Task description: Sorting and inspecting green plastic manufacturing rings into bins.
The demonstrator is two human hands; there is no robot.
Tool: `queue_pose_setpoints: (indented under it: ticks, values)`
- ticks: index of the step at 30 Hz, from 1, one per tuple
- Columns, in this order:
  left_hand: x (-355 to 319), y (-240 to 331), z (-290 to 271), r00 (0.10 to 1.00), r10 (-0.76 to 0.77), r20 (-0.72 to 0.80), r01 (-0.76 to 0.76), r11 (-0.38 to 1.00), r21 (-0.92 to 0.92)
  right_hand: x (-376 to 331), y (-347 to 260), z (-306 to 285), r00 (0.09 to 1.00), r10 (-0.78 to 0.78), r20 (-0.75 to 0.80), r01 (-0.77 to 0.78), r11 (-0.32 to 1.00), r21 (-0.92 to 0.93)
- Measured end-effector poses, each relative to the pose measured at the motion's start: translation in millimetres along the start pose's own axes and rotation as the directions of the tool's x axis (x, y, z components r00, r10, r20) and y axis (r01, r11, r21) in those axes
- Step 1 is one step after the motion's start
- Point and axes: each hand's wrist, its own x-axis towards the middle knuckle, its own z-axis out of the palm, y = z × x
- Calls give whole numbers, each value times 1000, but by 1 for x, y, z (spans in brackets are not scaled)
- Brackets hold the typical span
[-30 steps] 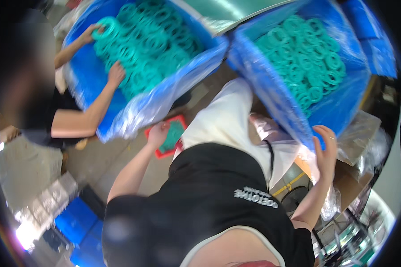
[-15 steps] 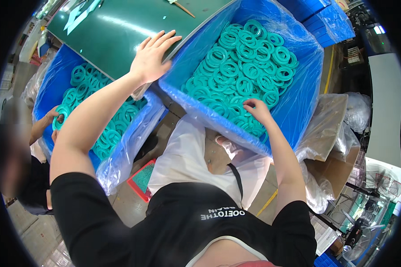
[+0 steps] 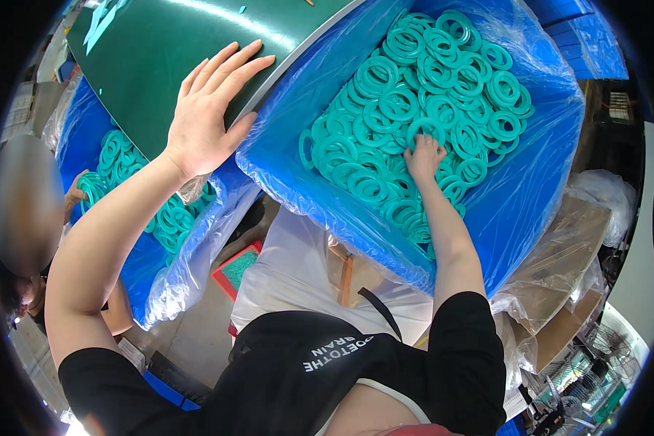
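A large blue bin [image 3: 541, 171] lined with clear plastic holds a heap of flat teal rings [image 3: 398, 105]. In among the heap, my right hand [image 3: 424, 158] has its fingers curled on the near edge of one teal ring [image 3: 424, 120], which stands slightly tilted up. My left hand [image 3: 209, 109] is spread palm down over the edge of the green tabletop [image 3: 149, 65], holding nothing. Whether its palm presses on the surface cannot be made out.
At the left, a second lined blue bin [image 3: 139, 270] holds more teal rings; a co-worker's hand [image 3: 76, 190] grips several there. A red tray [image 3: 221, 280] with teal bits lies on the floor. Cardboard boxes with plastic [image 3: 559, 251] stand right of the large bin.
My right hand has reached farther into the large bin and taken hold of a ring. My left hand stays spread at the table edge. The whole view has shifted.
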Motion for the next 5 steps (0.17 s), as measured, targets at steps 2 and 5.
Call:
queue_pose_setpoints:
  ticks: [2, 5]
  values:
    - [0, -1, 1, 1000, -4, 3, 4, 1000, 1, -2, -15, -8, 998, -21, -59, 30, 986, 162]
    - [1, 0, 4, 1000, 20, -4, -20, 1000, -3, -9, -30, -22, 979, 84, 186, -198, 613, 765]
